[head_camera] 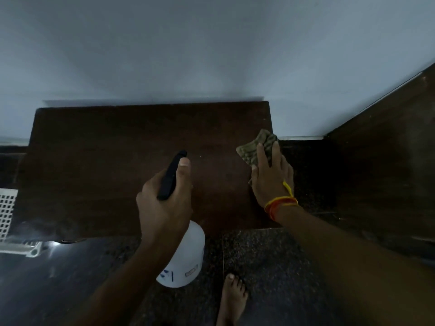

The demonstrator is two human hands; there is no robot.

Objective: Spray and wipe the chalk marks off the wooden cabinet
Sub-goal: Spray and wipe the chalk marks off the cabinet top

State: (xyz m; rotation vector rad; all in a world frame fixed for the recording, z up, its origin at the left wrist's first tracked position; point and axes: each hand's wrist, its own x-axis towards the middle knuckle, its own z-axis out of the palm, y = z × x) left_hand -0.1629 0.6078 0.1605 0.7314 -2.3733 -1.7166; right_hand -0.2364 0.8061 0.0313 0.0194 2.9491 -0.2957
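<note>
The dark wooden cabinet top (106, 165) fills the middle of the view, against a pale wall. My left hand (162, 203) grips a white spray bottle (186, 257) by its black head, thumb along the top, nozzle pointing at the cabinet top. My right hand (270, 177) presses a greenish patterned cloth (254, 147) flat against the cabinet's right edge with straight fingers. In this dim light I make out no chalk marks on the wood.
A white perforated plastic basket (7, 212) stands at the left edge. Dark speckled stone floor (270, 267) lies below, with my bare foot (231, 300) on it. A dark wooden panel (388, 149) rises at the right. An orange thread band circles my right wrist.
</note>
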